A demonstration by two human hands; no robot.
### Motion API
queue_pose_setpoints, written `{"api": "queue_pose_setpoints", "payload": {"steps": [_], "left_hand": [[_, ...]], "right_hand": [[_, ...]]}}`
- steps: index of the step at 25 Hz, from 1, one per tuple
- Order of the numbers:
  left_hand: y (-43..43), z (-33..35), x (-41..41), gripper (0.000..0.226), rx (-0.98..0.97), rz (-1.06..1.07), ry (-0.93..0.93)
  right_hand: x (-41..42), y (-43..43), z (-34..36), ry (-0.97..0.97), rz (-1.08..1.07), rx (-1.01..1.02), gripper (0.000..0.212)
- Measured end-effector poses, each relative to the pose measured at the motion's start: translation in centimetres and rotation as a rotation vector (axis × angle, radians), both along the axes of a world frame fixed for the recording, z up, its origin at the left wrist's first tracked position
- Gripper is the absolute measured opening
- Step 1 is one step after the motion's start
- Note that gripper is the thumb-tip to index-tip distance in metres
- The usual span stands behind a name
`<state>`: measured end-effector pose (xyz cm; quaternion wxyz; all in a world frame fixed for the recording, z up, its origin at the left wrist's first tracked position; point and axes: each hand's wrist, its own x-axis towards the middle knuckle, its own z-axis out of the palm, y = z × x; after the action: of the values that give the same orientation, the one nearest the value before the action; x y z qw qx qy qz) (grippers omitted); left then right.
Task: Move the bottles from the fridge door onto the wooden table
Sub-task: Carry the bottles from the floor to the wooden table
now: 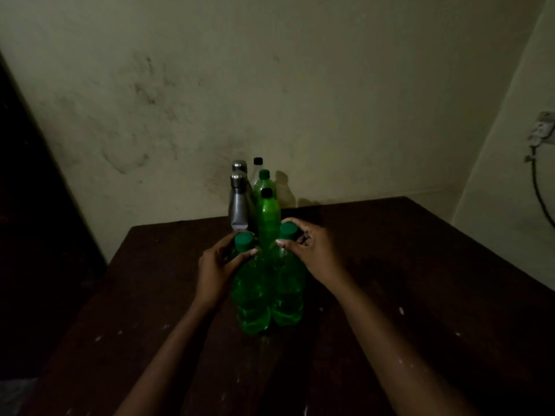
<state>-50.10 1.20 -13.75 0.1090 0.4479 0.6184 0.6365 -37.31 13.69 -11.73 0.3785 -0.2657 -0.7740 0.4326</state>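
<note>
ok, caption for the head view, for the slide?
Left hand grips the left green bottle, right hand the right green bottle, both upright on the wooden table.

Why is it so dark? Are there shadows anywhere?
In the head view the light is dim: the dark wooden table looks nearly black, the two front green plastic bottles stand out brightest, and faint bottle shadows fall on the pale wall behind.

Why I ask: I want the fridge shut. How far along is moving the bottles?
Done: two steel bottles and three plastic bottles stand far back on the wooden table. In hand: the left hand grips the left green bottle, the right hand the right green bottle, near their caps, apparently set down. Left: letting go; the fridge is unseen, so more may remain.
</note>
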Motion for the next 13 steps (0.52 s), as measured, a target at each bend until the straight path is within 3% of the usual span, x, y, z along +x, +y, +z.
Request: {"api": "queue_pose_setpoints", "payload": {"steps": [13], "left_hand": [[11.0, -1.2, -5.4, 0.044, -0.074, 0.294, 0.081]], "right_hand": [[-8.3, 11.8, -1.0, -0.166, 0.018, 0.104, 0.044]]}}
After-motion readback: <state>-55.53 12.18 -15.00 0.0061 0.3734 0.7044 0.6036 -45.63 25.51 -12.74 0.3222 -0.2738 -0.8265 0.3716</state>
